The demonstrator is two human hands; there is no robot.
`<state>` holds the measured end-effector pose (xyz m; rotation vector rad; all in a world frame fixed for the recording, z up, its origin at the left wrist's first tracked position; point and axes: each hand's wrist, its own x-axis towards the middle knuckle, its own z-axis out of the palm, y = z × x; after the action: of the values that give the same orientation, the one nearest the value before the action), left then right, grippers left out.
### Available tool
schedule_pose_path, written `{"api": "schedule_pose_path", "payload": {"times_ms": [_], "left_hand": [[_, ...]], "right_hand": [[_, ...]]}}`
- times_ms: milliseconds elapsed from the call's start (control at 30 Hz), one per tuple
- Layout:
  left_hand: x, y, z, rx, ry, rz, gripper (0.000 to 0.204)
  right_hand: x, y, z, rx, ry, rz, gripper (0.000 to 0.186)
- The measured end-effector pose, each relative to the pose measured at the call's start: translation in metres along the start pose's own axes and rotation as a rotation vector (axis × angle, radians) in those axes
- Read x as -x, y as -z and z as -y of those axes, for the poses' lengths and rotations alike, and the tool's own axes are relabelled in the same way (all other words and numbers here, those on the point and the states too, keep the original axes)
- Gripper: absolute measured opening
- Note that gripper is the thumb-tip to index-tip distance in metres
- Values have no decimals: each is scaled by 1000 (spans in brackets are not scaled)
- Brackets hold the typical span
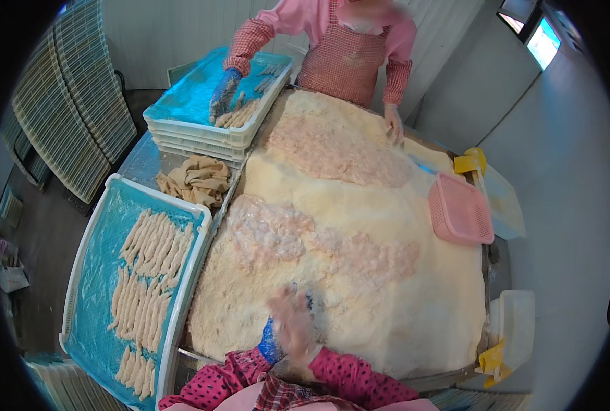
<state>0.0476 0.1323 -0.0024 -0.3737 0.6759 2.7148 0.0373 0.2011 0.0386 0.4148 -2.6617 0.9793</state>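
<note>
My two hands meet over the near edge of a wide bed of pale breadcrumbs [387,301]. My right hand [295,323] is coated in crumbs and blurred, lying over my left hand [269,344], which wears a blue glove and is mostly hidden. Whether either holds a piece is unclear. Patches of raw pink meat strips [298,236] lie in the crumbs just beyond my hands. To my left, a white tray [184,294] with a blue liner carries rows of breaded strips [147,274].
Across the table a person in pink with a checked apron has one gloved hand [223,92] at stacked white trays [202,133] and the other hand [393,125] on the crumbs. Also here: a beige cloth [197,179], a pink basket [459,209], yellow scoops [471,162], and mesh racks [65,109] at the left.
</note>
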Motion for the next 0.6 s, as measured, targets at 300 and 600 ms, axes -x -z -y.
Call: {"api": "schedule_pose_path", "payload": {"times_ms": [300, 600], "left_hand": [[10, 6, -23, -153, 287, 1, 49], [-20, 70, -31, 398, 145, 53, 43]], "right_hand": [[2, -2, -7, -106, -144, -17, 55], [-41, -9, -68, -18, -347, -25, 51]]}}
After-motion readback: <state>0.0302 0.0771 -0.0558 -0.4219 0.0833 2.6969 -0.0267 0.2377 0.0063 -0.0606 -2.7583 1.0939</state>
